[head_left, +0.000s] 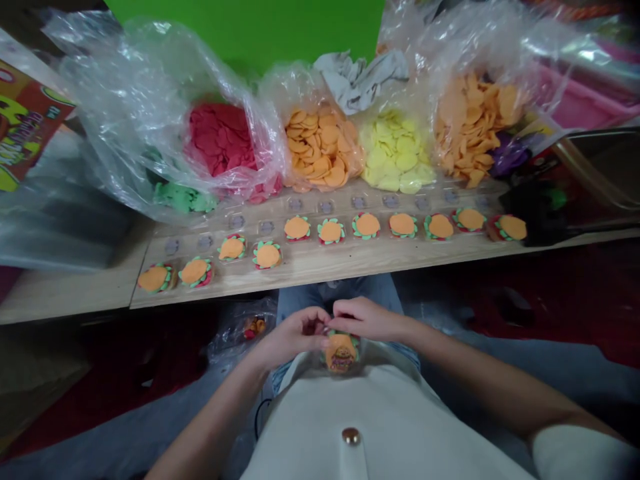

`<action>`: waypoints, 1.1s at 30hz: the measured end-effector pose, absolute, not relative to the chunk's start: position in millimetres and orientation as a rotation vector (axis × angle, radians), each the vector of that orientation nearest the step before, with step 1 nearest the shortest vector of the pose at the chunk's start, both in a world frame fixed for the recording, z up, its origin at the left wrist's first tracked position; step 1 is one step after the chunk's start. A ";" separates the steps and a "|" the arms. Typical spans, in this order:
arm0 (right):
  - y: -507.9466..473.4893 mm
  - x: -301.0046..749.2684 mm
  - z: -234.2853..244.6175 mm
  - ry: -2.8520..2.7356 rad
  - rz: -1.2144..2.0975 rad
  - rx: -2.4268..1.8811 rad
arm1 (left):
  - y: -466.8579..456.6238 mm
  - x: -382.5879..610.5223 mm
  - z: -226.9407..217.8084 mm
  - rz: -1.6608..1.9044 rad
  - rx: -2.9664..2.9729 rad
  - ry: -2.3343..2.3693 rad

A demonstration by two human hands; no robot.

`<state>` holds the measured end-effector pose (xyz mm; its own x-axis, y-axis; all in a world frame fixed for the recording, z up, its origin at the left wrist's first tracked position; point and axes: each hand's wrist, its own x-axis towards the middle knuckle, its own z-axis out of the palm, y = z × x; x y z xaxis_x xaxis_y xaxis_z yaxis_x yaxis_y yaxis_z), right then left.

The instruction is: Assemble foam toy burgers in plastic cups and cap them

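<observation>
Both my hands meet over my lap, close to my chest. My left hand (295, 333) and my right hand (363, 317) pinch a small clear packet (341, 352) holding an orange disc with green and red layers. Their fingers are closed on its top edge. On the wooden board (325, 263) in front of me lie two rows of clear moulded cells. The front row holds several stacked foam pieces (331, 231) with orange tops.
Behind the board stand open plastic bags of foam discs: red (220, 143), green (183, 197), orange (317, 147), yellow (397, 153) and pale orange (473, 123). A printed carton (25, 123) lies at the left. A small bag (250, 327) rests by my left knee.
</observation>
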<state>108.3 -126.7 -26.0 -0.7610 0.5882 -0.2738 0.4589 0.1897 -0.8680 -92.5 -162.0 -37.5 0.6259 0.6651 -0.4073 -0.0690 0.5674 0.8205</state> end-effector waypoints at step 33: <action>-144.7 114.3 14.8 -2.586 1.518 -1.028 | -178.3 -92.4 -21.6 0.627 1.480 1.104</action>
<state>114.3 -144.7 14.8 -0.7895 0.5153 -0.3335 0.5423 0.3311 -0.7722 -92.4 -178.3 -21.6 0.4189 0.8875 -0.1918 0.2901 0.0694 0.9545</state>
